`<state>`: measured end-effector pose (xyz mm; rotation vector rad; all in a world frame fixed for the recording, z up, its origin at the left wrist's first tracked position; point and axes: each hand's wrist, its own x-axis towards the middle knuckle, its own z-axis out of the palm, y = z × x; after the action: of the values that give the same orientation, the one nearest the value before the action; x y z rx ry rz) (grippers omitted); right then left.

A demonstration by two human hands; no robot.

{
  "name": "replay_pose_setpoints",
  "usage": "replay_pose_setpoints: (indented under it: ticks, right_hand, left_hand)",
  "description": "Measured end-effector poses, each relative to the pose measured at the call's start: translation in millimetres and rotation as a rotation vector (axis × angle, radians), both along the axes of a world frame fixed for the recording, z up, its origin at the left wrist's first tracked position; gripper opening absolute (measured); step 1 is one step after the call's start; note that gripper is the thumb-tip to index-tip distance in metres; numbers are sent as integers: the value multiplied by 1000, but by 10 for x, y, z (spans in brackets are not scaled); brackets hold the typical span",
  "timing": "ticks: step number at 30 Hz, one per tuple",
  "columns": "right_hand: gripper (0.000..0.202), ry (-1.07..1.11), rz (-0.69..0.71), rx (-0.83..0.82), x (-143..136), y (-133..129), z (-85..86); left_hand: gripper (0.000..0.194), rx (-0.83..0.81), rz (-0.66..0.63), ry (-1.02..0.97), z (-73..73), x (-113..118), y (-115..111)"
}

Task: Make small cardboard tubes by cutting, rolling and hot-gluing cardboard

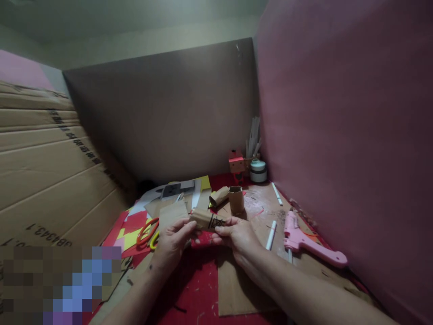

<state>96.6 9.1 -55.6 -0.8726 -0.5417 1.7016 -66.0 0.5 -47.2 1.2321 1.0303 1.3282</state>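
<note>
Between both hands is a strip of brown cardboard point(203, 219) with black printed marks, held level above the red table cover. My left hand point(177, 234) pinches its left end; my right hand point(233, 234) grips the right end between thumb and fingers. Just beyond stand a short cardboard tube point(236, 201), upright, and a second cardboard tube point(219, 197) lying tilted beside it. Scissors with orange and yellow handles point(146, 232) lie left of my left hand. A flat cardboard sheet point(243, 289) rests below my right hand.
A pink glue gun point(311, 248) lies at the right, near white-capped pens point(271, 234). Coloured paper scraps point(133, 223) spread at the left. A red box-headed figure point(236, 166) and a lidded jar point(258, 171) stand at the back. Tall panels enclose the table.
</note>
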Motion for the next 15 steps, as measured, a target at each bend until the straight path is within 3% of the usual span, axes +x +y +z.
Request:
replay_pose_setpoints:
  ticks: [8, 15]
  right_hand:
    - [27, -41, -5, 58, 60, -1, 115]
    - [22, -88, -16, 62, 196, 85, 107]
  left_hand:
    - [18, -5, 116, 70, 22, -17, -15]
    - [22, 7, 162, 110, 159, 43, -74]
